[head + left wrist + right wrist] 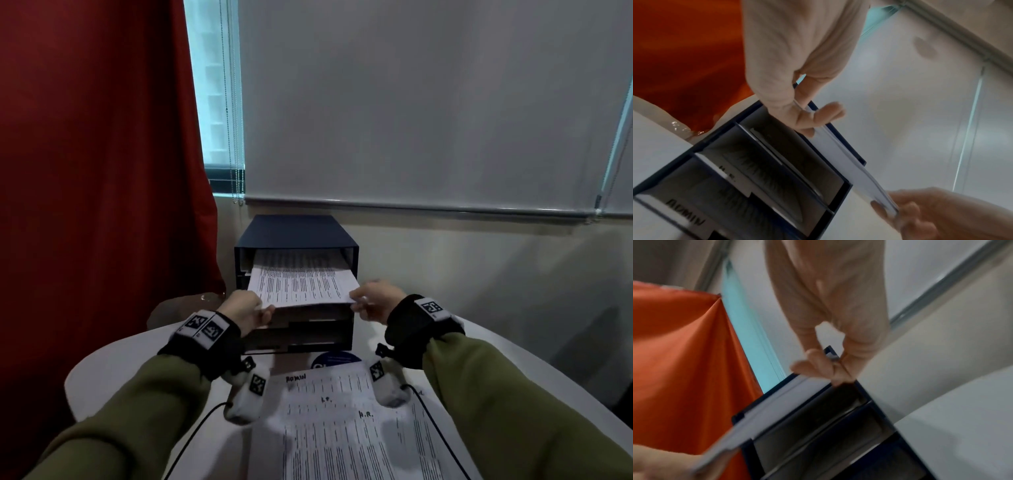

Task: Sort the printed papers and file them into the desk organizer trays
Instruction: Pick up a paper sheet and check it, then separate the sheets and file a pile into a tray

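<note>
Fingers of the left hand (244,310) and right hand (374,300) pinch the near corners of a printed paper stack (303,285). Beyond the fingertips, its far end sits inside the top tray of the dark desk organizer (297,234). More printed sheets (342,425) lie on the table behind the wrists.

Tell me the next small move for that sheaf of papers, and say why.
Probably slide the white printed sheaf further into the top slot of the dark blue desk organizer: the left hand and right hand pinch its near corners, and about half still sticks out.
</note>
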A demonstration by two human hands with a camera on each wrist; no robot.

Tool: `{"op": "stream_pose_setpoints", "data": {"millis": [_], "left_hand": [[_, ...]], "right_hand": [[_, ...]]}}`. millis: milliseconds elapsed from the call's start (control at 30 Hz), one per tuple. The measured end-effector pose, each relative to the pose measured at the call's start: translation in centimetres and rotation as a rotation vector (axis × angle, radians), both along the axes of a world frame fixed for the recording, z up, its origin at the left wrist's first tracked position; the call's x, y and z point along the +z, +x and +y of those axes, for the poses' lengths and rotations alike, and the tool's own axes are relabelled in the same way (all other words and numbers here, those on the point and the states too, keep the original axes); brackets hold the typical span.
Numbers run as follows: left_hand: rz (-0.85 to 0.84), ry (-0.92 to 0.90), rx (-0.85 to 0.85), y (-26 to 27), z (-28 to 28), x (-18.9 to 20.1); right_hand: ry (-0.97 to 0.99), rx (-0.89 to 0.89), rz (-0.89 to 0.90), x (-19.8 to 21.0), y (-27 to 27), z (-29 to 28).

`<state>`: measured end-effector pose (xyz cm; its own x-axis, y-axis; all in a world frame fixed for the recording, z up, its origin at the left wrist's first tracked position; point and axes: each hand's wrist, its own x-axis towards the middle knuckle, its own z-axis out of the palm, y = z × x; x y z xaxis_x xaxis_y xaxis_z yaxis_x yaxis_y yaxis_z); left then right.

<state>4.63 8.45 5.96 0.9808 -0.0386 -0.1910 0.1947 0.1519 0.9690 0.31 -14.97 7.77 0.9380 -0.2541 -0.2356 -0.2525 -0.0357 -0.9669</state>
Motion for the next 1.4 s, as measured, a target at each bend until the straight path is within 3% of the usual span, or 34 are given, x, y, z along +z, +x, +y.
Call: {"op": "stream_pose_setpoints", "data": {"millis": [100, 200, 367, 533, 633, 800, 967, 1067, 1267, 1400], "left_hand": [[-0.031, 0.004, 0.033, 1.9, -0.8, 1.3], [0.001, -0.132, 0.115, 3.7, -1.0, 2.4], [-0.062, -0.19, 0.078, 6.3, -1.6, 2.4], [-0.071, -0.365, -0.023, 7.6, -1.5, 2.5], [-0.068, -0.387, -0.041, 7.3, -1.3, 2.5], [-0.161, -0.046, 0.003, 3.1, -1.1, 1.3], [-0.274, 0.621, -0.39, -2.6, -0.8, -4.2], [-0.379, 1.079, -0.516, -4.9, -0.3, -7.0], [-0.386, 1.264, -0.525, -8.1, -0.1, -10.3], [-0.267, 1.365, -0.366, -8.9, -0.2, -11.7]], "right_hand": [[0.16, -0.099, -0.122, 0.6, 2.4, 0.7], [0.29, -0.175, -0.195, 0.9, 4.6, 1.4], [0.521, -0.122, -0.256, 1.2, 6.7, 2.5], [0.471, 0.029, -0.246, 1.5, 7.1, 3.1], [0.454, 0.003, -0.263, 1.9, 6.6, 3.0], [0.222, 0.03, -0.191, 0.1, 2.4, 1.5], [-0.282, 0.291, 0.246, -4.4, -4.2, -1.1], [-0.39, 0.35, 0.448, -7.3, -7.6, -2.5], [-0.432, 0.289, 0.481, -10.4, -12.1, -3.7], [-0.444, 0.263, 0.452, -11.1, -12.8, -4.1]]}}
